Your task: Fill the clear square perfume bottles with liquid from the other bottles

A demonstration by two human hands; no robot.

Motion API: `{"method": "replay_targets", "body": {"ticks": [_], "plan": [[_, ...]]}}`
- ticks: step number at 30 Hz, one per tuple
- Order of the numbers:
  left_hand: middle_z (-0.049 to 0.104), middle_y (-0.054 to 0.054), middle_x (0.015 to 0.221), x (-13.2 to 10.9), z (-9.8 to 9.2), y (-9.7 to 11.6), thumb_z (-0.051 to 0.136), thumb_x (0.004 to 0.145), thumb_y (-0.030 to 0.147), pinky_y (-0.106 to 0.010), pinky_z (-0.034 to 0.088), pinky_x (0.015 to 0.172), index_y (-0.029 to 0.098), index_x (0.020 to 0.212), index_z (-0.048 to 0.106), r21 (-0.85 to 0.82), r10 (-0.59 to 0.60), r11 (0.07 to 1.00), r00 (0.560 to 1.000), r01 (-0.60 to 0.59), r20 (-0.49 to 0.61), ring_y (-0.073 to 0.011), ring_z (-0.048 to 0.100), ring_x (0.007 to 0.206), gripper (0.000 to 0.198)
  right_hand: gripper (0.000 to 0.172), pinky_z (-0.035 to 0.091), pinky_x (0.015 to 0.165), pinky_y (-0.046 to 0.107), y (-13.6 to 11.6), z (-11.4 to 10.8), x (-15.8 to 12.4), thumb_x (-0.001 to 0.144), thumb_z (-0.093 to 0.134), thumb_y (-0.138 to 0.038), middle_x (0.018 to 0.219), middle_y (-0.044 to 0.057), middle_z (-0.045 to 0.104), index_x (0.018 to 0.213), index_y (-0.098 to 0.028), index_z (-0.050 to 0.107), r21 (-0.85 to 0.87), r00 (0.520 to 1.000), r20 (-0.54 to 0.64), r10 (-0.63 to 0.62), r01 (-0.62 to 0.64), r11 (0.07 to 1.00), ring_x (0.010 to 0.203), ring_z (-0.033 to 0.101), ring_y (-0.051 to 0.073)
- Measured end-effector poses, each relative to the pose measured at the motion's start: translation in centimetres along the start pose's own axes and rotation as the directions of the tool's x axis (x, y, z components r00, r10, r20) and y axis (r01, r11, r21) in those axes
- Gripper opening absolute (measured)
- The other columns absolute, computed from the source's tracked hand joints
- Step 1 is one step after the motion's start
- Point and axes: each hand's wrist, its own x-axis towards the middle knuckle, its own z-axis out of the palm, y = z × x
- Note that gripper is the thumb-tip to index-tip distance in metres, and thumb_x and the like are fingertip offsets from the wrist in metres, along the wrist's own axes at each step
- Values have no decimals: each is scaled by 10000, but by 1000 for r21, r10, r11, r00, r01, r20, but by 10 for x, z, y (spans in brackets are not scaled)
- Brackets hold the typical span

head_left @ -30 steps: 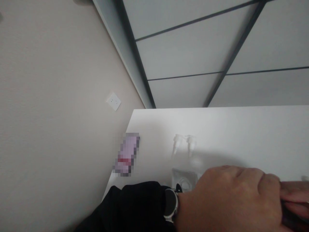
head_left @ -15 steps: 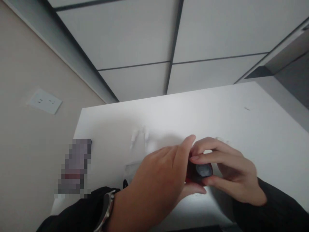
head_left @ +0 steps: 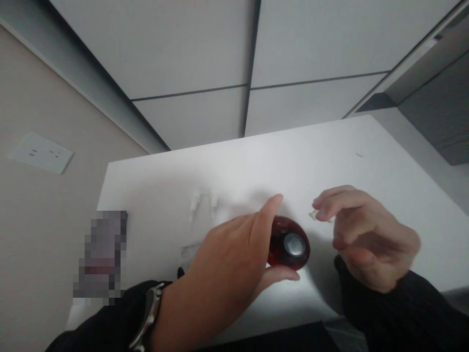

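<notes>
1. Plain, pale-beige wall (head_left: 47, 102); seen along the left side.
2. White, rectangular double socket plate (head_left: 44, 153); mounted on the wall.
3. Pale-grey, flat-panelled front (head_left: 186, 44), divided by dark-grey strips; ranged behind the table.
4. Smooth, white, straight-edged table (head_left: 304, 151); softly shadowed.
5. Dark-grey, flat surface (head_left: 436, 100); placed at far right, not identifiable.
6. Light, dim and diffuse; its source not shown.

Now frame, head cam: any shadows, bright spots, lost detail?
Head view: dim overall; soft shadow on the table just beyond the left hand, brighter patch below the red item. Head view, left side: pixelated block hides detail; two white pieces look hazy against the table.
</notes>
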Motion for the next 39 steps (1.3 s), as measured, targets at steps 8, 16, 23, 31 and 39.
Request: {"method": "replay_targets", "body": {"ticks": [8, 16, 23, 31, 39], "plan": [[757, -142, 1295, 0, 0, -2, 932, 756, 496, -424, 651, 915, 226, 1501, 251, 33, 7, 999, 1000, -6, -17, -320, 774, 1125, 1044, 163, 592, 858, 453, -6, -3, -2, 1005, 645, -314, 1041, 62, 780, 1077, -306, 791, 72, 994, 5, 107, -107, 992, 963, 715, 270], [748, -141, 1313, 0, -1, 0, 936, 761, 464, -408, 652, 884, 234, 1508, 209, 29, 12, 999, 1000, -12, -5, -310, 778, 1112, 1067, 341, 605, 811, 375, 1, 6, -2, 882, 806, -535, 967, 47, 588, 1143, -316, 802, 76, 970, 128, 207, -217, 973, 913, 614, 216], [752, -121, 1308, 1, -2, 8, 949, 759, 407, -414, 630, 983, 235, 1525, 260, -58, -39, 997, 997, 43, 67, -296, 765, 1152, 1044, 296, 593, 779, 348, 0, 9, -5, 854, 840, -516, 1041, 58, 662, 979, -264, 747, 69, 955, 188, 230, -246, 967, 929, 656, 220], [628, -198, 1503, -4, 1, 8, 900, 804, 456, -417, 560, 1129, 184, 1613, 165, 2, 72, 997, 997, -72, -1, -303, 669, 1338, 1127, 226, 605, 853, 397, -3, 11, -1, 922, 785, -445, 1051, 74, 737, 1094, -296, 793, -14, 967, 225, 118, -117, 993, 971, 695, 251], [572, -129, 1543, -38, -46, -69, 487, 1082, 426, -464, 528, 1116, 218, 1601, 360, 79, -437, 879, 860, 471, -265, -258, 705, 1191, 573, 495, 536, 1041, 469, 20, -16, -22, 983, 565, -688, 1143, 102, 735, 1089, -264, 796, 142, 955, -223, 195, -166, 976, 1161, 660, 294]]}}
